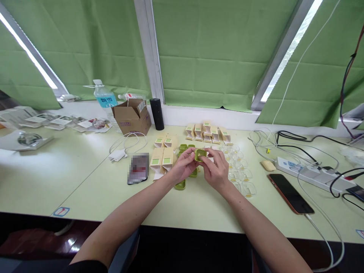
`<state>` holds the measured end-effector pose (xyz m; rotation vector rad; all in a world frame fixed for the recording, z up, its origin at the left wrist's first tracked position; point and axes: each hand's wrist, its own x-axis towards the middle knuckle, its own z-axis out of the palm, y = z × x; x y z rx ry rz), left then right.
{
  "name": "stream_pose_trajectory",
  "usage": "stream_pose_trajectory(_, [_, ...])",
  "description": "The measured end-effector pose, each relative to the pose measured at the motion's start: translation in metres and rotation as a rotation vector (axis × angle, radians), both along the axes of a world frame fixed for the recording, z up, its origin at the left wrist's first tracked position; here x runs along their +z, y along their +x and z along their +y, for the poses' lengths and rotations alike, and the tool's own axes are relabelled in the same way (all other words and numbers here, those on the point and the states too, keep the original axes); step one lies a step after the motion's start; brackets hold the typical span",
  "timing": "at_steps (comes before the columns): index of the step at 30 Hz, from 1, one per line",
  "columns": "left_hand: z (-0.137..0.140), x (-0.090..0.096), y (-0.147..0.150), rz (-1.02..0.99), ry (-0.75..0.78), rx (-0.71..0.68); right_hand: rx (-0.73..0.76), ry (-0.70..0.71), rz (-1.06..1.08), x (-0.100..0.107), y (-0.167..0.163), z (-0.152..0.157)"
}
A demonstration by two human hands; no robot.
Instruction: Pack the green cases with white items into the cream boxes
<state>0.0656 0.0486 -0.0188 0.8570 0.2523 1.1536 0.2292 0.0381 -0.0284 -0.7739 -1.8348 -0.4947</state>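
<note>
Between both hands, above the middle of the table, is a small green square tray-like piece (200, 154). My left hand (184, 165) pinches its left side. My right hand (216, 167) grips the right side, with fingers reaching into its hollow. Several similar green pieces, one of them a green tray (180, 185), lie on the table below and behind the hands, partly hidden by them. To the right of my right hand stand rows of small clear plastic covers (248, 188). Small cardboard boxes with green windows (167, 160) stand left of my left hand.
More small boxes (207, 131) stand at the back. A brown carton (132, 117), black cylinder (157, 113) and water bottle (104, 98) are at the back left. Rightward lie a phone (290, 193), a power strip (309, 174) and loose cables. A charger (117, 155) lies left.
</note>
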Motion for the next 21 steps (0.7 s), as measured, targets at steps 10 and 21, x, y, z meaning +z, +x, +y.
stream_pose_trajectory(10, [0.000, -0.001, -0.001, 0.006, 0.000, 0.003, -0.031, -0.056, -0.025, 0.000, 0.001, -0.001])
stream_pose_trajectory(21, [0.007, -0.003, -0.002, 0.006, -0.005, 0.120, -0.013, -0.162, 0.044, 0.034, 0.013, -0.010])
